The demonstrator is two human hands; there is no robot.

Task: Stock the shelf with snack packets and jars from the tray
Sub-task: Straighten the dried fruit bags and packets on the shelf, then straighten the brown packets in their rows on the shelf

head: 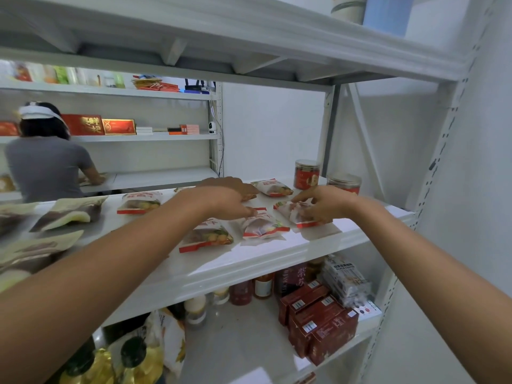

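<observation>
Hands are reaching over the shelf (pixel 249 268): right hand (pixel 324 203) is pinching a snack packet (pixel 289 211) before the red jar (pixel 306 174), likely squaring it; left hand (pixel 224 202) is touching a second packet (pixel 261 227) left of the jar, grip unclear.

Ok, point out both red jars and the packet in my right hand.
Taller red jar (pixel 306 176): head view, label.
Shorter red jar (pixel 344 179): head view, lid.
Packet (pixel 287 210): head view, white left side.
</observation>
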